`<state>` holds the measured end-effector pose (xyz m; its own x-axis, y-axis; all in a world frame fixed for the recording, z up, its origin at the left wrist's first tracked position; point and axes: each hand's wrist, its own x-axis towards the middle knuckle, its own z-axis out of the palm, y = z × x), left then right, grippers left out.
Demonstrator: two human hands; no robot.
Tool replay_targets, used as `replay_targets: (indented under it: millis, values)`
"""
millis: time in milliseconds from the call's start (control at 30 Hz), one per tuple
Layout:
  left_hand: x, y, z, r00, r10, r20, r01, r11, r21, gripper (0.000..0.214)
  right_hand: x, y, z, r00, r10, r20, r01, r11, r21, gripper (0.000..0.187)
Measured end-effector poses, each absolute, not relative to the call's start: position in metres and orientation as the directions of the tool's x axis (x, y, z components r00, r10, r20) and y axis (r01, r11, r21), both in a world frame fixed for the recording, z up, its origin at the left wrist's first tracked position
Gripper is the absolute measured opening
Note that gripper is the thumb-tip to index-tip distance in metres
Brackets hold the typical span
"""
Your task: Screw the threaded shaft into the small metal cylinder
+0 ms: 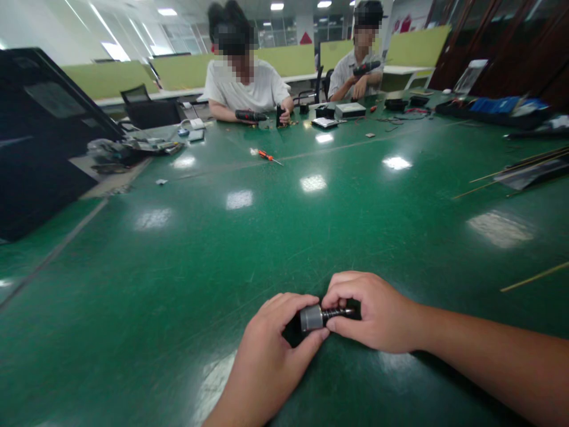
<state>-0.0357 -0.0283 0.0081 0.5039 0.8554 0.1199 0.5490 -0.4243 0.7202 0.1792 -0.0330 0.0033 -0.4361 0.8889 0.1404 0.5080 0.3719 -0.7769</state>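
Note:
Low over the green table, near its front edge, is a grey metal cylinder with a spring-wrapped shaft, lying on its side with the shaft pointing right. My left hand curls round the cylinder end, thumb in front and fingers behind. At the shaft end, my right hand pinches the spring part between thumb and fingers. The dark tip of the shaft shows inside the right hand's grip. Whether the part rests on the table or is slightly lifted, I cannot tell.
The green table stretches far ahead. An orange screwdriver lies beyond my hands. Thin rods are at the right, a large black panel at the left. Two people sit opposite, each with a power drill.

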Motion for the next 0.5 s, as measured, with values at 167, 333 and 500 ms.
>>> replay_targets:
  millis: [167, 333, 500]
  values:
    - [-0.0357, -0.0294, 0.0087, 0.509, 0.851, 0.13, 0.538, -0.433, 0.723, 0.028, 0.179, -0.0331, 0.003, -0.437, 0.888, 0.141, 0.499, 0.37, -0.784, 0.009]
    - [-0.0363, -0.0284, 0.0079, 0.507, 0.851, 0.134, 0.54, -0.435, 0.72, 0.029, 0.1798, -0.0333, 0.0025, -0.438, 0.888, 0.138, 0.496, 0.367, -0.787, 0.009]
    - [-0.0357, -0.0277, 0.0097, 0.507, 0.852, 0.129, 0.537, -0.43, 0.725, 0.026, 0.1792, -0.0337, 0.0028, -0.43, 0.894, 0.123, 0.504, 0.351, -0.789, 0.013]
